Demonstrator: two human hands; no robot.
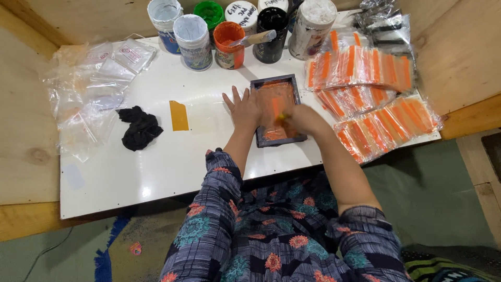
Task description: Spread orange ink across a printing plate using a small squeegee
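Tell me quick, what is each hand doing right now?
Left hand: open, fingers spread, flat on the dark-framed screen.
Right hand: closed on a small yellowish scraper over the orange screen.

One camera on the head looks steeply down from near at the white surface [156, 167], its far edge at top.
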